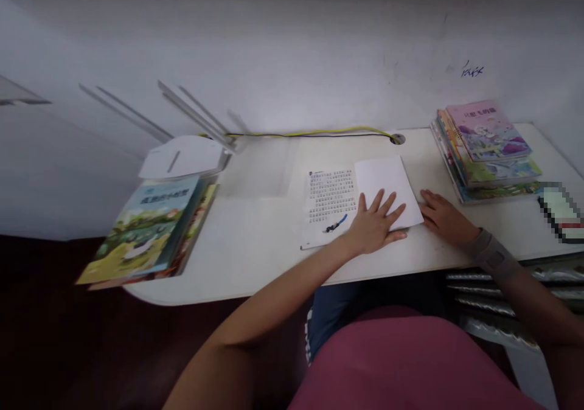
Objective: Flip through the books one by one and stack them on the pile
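Observation:
An open book (331,200) lies on the white table, with printed lines and a small blue and black drawing on its left page. Its right page (385,182) looks blank. My left hand (374,224) rests flat across the lower part of the right page, fingers spread. Just at the book's right edge is my right hand (444,218), lying on the table with its fingers stretched toward the page's corner. Whether those fingertips touch the paper is hard to tell.
A stack of picture books (488,133) stands at the right, beside a partly blurred-out phone-like object (561,212). More picture books (146,227) sit at the left edge, near a white rounded object (182,157). A yellow cable (314,132) runs along the wall into a table hole (398,138).

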A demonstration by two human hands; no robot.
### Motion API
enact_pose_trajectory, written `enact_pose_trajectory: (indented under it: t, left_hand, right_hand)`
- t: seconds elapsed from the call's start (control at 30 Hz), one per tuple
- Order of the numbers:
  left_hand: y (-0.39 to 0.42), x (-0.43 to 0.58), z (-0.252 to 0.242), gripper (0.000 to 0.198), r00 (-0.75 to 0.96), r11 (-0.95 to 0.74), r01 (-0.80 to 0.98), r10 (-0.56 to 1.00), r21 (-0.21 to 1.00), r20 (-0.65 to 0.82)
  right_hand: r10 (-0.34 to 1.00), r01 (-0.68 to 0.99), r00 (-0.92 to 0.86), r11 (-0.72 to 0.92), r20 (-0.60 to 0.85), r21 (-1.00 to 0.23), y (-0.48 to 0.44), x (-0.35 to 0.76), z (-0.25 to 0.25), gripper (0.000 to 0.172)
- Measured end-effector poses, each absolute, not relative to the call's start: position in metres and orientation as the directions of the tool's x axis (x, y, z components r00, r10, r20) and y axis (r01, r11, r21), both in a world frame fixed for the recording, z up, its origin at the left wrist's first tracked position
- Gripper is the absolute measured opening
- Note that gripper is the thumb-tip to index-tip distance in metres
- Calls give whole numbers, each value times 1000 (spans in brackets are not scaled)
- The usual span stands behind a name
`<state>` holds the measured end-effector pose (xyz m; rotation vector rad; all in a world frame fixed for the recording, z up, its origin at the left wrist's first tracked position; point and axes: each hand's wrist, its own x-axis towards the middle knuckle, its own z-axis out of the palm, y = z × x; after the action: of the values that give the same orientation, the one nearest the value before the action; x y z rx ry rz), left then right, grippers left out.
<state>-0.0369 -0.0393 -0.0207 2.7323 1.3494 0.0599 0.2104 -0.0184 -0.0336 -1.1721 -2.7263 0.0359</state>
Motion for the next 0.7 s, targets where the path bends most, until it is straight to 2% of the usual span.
enact_pose_trajectory:
  t: [0.27, 0.5, 0.7]
  left_hand:
    - [-44, -45, -20, 69, 624, -622, 781, 781, 54, -22]
    - [-45, -52, -22, 70, 651, -649, 756, 759, 84, 9]
    - [-48, -57, -23, 71, 651, -650, 755, 759, 88, 13]
  right_hand:
    - [810, 804, -536, 576, 236, -149, -29, 197, -43, 50]
    - [852, 826, -480, 519, 209, -222, -32, 194, -47, 50]
    - [884, 865, -431, 462, 183, -193, -36, 186, -47, 56]
